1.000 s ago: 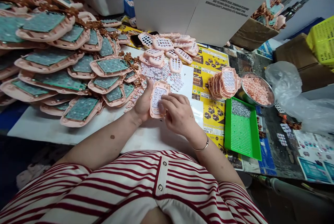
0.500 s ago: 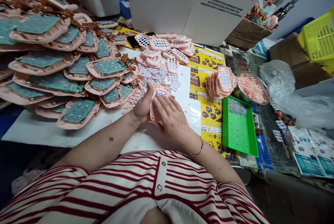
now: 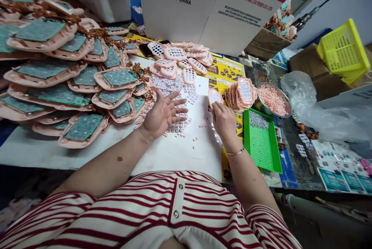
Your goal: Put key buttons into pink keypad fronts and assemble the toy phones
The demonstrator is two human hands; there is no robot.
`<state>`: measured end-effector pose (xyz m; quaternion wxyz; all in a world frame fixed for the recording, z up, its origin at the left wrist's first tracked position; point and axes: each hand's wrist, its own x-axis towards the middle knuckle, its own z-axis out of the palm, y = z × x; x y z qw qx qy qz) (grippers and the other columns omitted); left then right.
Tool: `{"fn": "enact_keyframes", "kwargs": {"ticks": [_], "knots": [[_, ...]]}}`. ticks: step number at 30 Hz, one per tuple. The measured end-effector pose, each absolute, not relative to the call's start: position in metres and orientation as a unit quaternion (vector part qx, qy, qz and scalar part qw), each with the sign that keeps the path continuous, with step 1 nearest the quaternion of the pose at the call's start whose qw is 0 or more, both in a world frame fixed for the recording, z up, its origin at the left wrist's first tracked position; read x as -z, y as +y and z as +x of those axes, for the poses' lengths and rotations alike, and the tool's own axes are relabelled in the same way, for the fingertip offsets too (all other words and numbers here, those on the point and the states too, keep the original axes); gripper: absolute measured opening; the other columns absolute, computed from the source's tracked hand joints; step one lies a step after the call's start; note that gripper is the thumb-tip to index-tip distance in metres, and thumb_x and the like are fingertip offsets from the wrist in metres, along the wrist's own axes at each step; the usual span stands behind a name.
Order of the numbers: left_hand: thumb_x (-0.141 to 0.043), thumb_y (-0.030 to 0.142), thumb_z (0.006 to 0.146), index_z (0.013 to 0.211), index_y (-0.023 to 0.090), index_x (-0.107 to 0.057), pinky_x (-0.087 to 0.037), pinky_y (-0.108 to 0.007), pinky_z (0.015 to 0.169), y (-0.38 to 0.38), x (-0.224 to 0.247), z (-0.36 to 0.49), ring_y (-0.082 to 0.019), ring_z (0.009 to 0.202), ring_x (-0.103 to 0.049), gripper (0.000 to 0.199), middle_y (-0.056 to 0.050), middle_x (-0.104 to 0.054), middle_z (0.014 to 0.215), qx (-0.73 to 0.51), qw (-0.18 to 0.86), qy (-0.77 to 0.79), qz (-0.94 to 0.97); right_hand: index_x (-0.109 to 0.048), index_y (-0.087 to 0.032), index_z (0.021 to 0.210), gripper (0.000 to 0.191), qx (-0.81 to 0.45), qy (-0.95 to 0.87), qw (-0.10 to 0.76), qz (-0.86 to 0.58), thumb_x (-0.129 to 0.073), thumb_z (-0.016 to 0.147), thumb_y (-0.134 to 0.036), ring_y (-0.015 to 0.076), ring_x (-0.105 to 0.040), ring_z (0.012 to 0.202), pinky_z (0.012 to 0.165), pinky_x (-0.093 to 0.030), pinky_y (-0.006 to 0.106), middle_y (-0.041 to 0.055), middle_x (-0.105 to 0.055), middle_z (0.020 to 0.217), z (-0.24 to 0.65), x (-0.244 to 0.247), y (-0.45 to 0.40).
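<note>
My left hand is open, palm up with fingers spread, holding nothing above the small printed buttons scattered on the white sheet. Between the fingers of my right hand is the lower end of a pink plastic shell with a pale button pad in it. This shell is just left of a stack of similar pink shells, and I cannot tell whether they touch. Beyond my left hand lies a heap of pink shells with rows of holes.
Pink shells with green circuit boards pile high on the left. To the right are a green tray with small metal bits and a metal bowl of pink pieces. A large carton stands at the back.
My hands have parted. The right one has carried the pink shell rightward to beside the stack; the left one has let go and opened, palm up.
</note>
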<state>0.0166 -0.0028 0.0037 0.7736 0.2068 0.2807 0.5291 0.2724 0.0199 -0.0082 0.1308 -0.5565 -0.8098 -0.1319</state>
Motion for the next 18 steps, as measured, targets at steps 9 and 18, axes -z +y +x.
{"fn": "enact_keyframes", "kwargs": {"ticks": [9,18], "knots": [[-0.033,0.073,0.092,0.129,0.019,-0.055,-0.060,-0.033,0.073,-0.002,-0.004,0.019,-0.020,0.091,-0.069,0.070,-0.014,-0.062,0.124,-0.518,0.785,0.276,0.198,-0.066,-0.015,0.119,0.039,0.022,-0.797,0.065,-0.600,-0.042,0.101,-0.039,0.0300,-0.063,0.112,0.097,-0.044,0.042,0.0172,-0.070,0.119,0.238,-0.006,0.083],[-0.034,0.071,0.093,0.122,0.018,-0.057,-0.060,-0.032,0.071,0.009,-0.006,0.013,-0.019,0.088,-0.069,0.064,-0.012,-0.064,0.117,-0.551,0.770,0.272,0.169,-0.056,-0.007,0.121,0.057,-0.203,-0.573,0.209,-0.766,-0.078,0.070,-0.020,0.0323,-0.060,0.114,0.097,-0.046,0.044,0.0222,-0.064,0.121,0.154,0.004,0.209]]}}
